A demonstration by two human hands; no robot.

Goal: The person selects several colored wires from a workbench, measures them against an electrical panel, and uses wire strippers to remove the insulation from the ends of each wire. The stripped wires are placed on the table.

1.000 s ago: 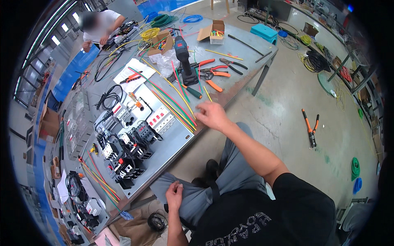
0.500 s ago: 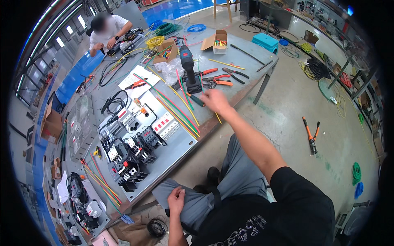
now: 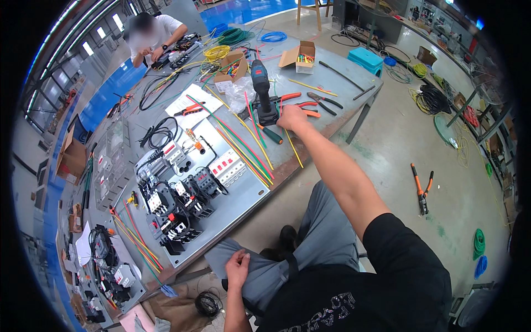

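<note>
My right hand [image 3: 292, 118] reaches over the near edge of the workbench, at orange-handled pliers [image 3: 312, 114] that lie partly under it. Its fingers are bent down and mostly hidden, so I cannot tell whether they grip anything. Just left of it a cordless drill [image 3: 261, 91] stands upright on its battery. A screwdriver [image 3: 272, 135] with a dark green and orange handle lies beside the drill's foot. My left hand [image 3: 238, 266] rests on my thigh with curled fingers and nothing visible in it.
A metal plate with electrical components [image 3: 251, 198] lies on the bench, with cut coloured wires [image 3: 243, 152] across its corner. Behind stand two open cardboard boxes [image 3: 297, 58] [image 3: 232, 69]. Cutting pliers [image 3: 325, 103] lie right. A person [image 3: 155, 36] works across the bench. Orange-handled cutters [image 3: 422, 189] lie on the floor.
My right hand has moved away from me, from beside the screwdriver to the orange-handled pliers. My left hand stays on my thigh. The view has shifted slightly.
</note>
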